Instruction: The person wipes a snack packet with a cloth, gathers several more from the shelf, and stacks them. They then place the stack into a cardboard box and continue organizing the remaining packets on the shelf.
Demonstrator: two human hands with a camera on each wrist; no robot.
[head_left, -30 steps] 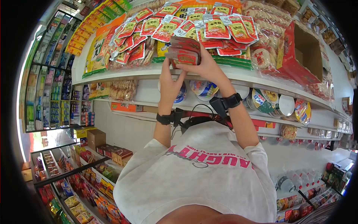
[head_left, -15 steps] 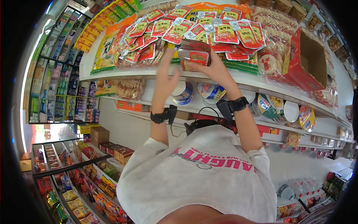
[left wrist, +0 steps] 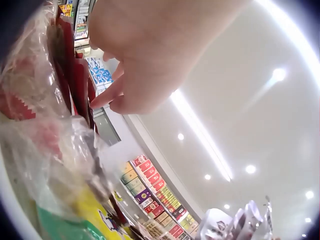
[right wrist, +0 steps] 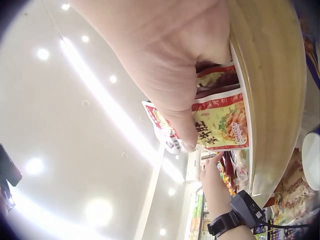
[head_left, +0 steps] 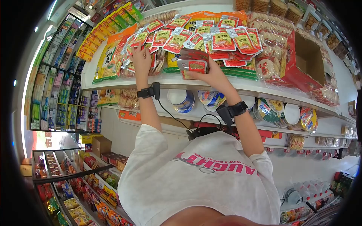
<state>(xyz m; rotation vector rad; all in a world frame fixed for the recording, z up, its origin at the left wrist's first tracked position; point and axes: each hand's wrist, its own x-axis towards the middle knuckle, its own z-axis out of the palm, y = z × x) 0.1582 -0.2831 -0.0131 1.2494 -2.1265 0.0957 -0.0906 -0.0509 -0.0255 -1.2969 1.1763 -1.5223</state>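
Observation:
My right hand (head_left: 217,78) holds a small stack of red snack packets (head_left: 197,67) upright at the shelf's front edge. In the right wrist view, its thumb lies along a packet with a yellow front (right wrist: 225,120). Further left, my left hand (head_left: 141,62) reaches over the left end of a loose pile of red-and-yellow packets (head_left: 222,38). In the left wrist view its fingertips are right at the edge of dark red packets (left wrist: 80,85), beside clear plastic wrapping (left wrist: 35,75). Nothing shows gripped in this hand.
Beneath the pile lie large orange, yellow and green snack bags (head_left: 109,60). An opened red carton (head_left: 303,62) stands at right beside bagged round crackers (head_left: 269,62). Tub-shaped instant noodles (head_left: 181,100) fill the shelf below. Racks of packaged goods (head_left: 62,79) stand at left.
My left hand has let go of the stack it was touching with the right and moved left to the pile. The right hand keeps holding the stack at about the same place.

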